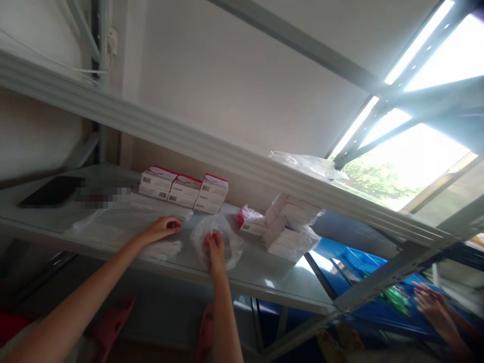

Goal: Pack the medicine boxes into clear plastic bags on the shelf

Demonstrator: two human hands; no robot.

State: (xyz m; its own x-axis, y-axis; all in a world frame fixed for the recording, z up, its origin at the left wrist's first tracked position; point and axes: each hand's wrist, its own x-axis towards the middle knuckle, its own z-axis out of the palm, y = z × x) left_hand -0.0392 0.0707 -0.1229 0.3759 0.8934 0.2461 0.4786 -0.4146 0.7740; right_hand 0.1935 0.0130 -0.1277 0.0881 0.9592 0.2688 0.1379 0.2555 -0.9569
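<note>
Fingers of the right hand (pixel 216 249) are bunched narrowly on the crumpled clear plastic bag (pixel 232 249) just below the centre of the frame, apparently pinching its film, while those of the left hand (pixel 162 229) curl loosely to its left, near the flat plastic bags (pixel 104 222), and I cannot tell whether they hold anything. Film this thin probably clings and slips, so a light pinch on a single layer, with the left hand steadying the opposite edge, should serve best. Working low over the shelf (pixel 251 269) should also avoid nudging the boxes (pixel 210 195) above centre-left.
</note>
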